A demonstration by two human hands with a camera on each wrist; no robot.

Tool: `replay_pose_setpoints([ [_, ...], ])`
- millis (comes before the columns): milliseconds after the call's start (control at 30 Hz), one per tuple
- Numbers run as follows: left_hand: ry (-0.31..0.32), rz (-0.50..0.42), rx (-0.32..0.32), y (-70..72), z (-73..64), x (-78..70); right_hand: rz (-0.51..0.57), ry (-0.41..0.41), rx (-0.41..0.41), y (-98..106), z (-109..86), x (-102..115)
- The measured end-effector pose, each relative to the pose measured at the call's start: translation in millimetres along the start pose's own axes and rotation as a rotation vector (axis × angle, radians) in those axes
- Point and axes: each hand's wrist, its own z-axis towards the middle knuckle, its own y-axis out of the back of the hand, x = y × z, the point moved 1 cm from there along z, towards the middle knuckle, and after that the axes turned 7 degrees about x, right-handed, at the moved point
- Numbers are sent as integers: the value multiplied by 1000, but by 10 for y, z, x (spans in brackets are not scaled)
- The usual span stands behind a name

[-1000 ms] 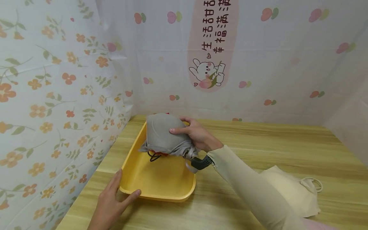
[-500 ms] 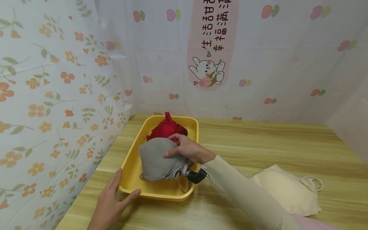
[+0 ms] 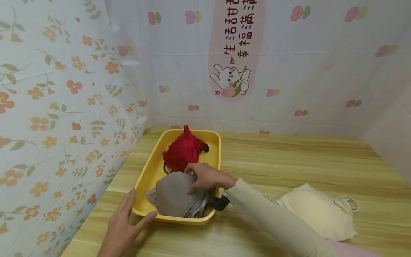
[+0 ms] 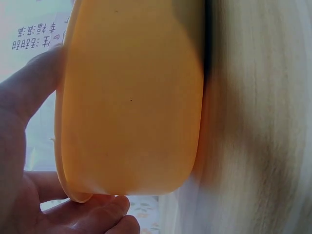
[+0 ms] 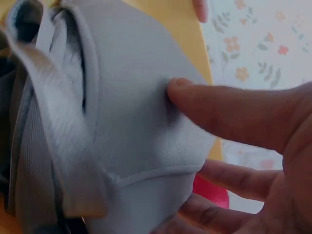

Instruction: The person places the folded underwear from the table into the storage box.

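A grey bra [image 3: 178,194], folded with its cup upward, lies in the near end of a yellow plastic basin [image 3: 221,153]. My right hand [image 3: 208,177] holds it from the right; in the right wrist view the thumb [image 5: 214,109] presses on the grey cup and the other fingers reach behind its edge. At the basin's near left corner my left hand [image 3: 123,225] grips the rim, seen from outside in the left wrist view. Behind the grey bra, a red bra [image 3: 183,151] sits in the far end of the basin.
A cream bra [image 3: 318,214] with a looped strap lies on the wooden table [image 3: 289,160] to the right, partly behind the right sleeve [image 3: 269,216]. Patterned cloth [image 3: 179,71] hangs behind and at the left. A dark device [image 3: 219,202] is on the right wrist.
My right hand has brought the grey bra toward me and down into the basin's near end, uncovering the red bra. The left hand has stayed at the corner.
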Motion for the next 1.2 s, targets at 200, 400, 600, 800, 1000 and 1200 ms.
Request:
replay_pose_setpoints([
  [200,16,13,14,3,-1,3,-141,28,-9,28,-41,27],
  [400,6,15,1,4,-5,19,-124,48,10,113,-103,6],
  [600,4,7,-3,13,4,11,-131,92,-6,251,-278,38],
  [800,23,7,10,26,13,14,-166,76,-35,438,-535,14],
  [1000,13,23,6,5,11,32,-278,86,-119,550,-856,-123],
  [1200,12,10,3,-6,4,13,-510,91,-274,577,-1219,-280],
])
